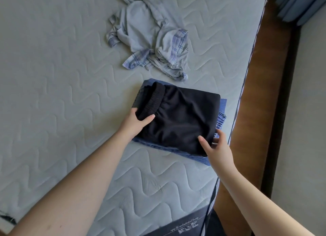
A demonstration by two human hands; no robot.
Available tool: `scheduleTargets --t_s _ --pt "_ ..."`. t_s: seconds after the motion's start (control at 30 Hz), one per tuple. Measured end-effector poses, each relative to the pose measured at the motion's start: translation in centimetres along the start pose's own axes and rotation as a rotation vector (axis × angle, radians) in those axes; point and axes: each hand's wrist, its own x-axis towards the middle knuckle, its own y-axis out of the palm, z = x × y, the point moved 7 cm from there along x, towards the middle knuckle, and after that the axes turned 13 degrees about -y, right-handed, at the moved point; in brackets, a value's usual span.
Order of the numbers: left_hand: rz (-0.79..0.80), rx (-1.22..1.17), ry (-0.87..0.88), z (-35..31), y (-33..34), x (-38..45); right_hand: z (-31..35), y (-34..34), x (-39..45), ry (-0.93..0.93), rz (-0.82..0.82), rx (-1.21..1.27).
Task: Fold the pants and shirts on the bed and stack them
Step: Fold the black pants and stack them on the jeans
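Now left hand grips black pants on jeans; right hand pinches corner

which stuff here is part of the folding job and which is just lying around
Part of the job:
- black pants, folded, gripped by left hand and right hand
- blue jeans, folded underneath them
- grey and plaid shirt, still crumpled

Just there:
- mattress
- wooden bed frame
- blue curtain
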Motion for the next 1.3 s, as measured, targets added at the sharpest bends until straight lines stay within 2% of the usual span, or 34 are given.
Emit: scheduleTargets --t_s 0.13,0.37,0.43,0.53,0.57,0.63,0.7,0.77,0.83,0.97,1.07,1.3 --pt "-0.059 0.028 0.036 0.0 0.7 0.0 0.0 0.4 0.1 -0.023 0.074 -0.192" --pt "-0.028 -0.029 0.056 0.0 0.4 0.3 0.3 1.2 0.9 0.067 0.068 -0.28" --pt "-0.09 0.084 0.074 -0.2 0.2 -0.3 0.2 1.0 0.6 0.092 0.086 -0.36" --pt "-0.321 0.311 0.127 -1.1 -0.8 -1.7 0.8 -0.1 0.5 0.055 0.036 -0.416" --pt "-0.432 0.359 0.208 -2.0 -1.3 -2.5 1.3 -0.8 0.5 0.012 -0.03 -0.414" --pt "-0.618 0.458 0.515 -4.7 -1.3 -4.7 2.8 -2.0 0.9 -0.125 -0.171 -0.422" --pt "-0.641 0.599 0.836 -7.4 0.6 -6.0 4.8 -2.2 1.9 -0.278 -0.235 -0.46" --pt "-0.581 0.775 1.006 -9.3 3.2 -5.8 6.7 -1.5 3.3 -0.392 -0.233 -0.511" --pt "-0.534 0.91 0.988 -10.3 5.1 -4.4 8.4 0.0 5.0 -0.468 -0.215 -0.579" --pt "-0.508 1.012 0.814 -9.3 6.1 -1.1 9.1 4.1 8.2 -0.508 -0.069 -0.756" --pt "-0.516 1.021 0.826 -8.2 6.2 0.1 7.2 6.0 9.3 -0.49 0.02 -0.873" --pt "-0.531 0.932 0.822 -6.9 6.3 1.5 4.6 5.5 9.4 -0.42 -0.054 -0.91"
